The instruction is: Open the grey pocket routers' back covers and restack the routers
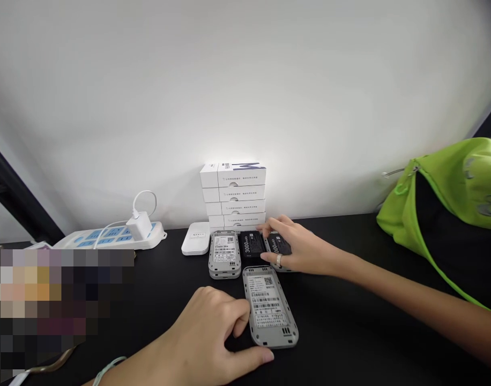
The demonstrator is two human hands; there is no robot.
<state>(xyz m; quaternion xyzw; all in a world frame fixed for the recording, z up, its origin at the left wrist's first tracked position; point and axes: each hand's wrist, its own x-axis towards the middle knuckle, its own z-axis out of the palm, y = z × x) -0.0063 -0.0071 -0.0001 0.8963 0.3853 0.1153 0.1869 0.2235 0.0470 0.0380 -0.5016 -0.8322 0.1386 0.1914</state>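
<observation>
On a black desk below a white wall, the left hand grips a grey pocket router between thumb and fingers. The right hand lies open on a black 3000 mAh battery — a power strip far left, a green bag right.

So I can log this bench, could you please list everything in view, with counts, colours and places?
Matte tabletop: one, black, under everything.
Cardboard boxes: at least four, white, stacked at back.
Plastic power strip: one, white and blue, back left.
Plastic charger: one, white, plugged into the strip.
Rounded plastic device: one, white, left of the boxes.
Label-backed casings: at least three, grey, centre.
Rectangular batteries: two, black, centre back.
Fabric bag: one, lime-green, right.
Left hand: one, on the front casing.
Right hand: one, ringed, on the batteries.
</observation>
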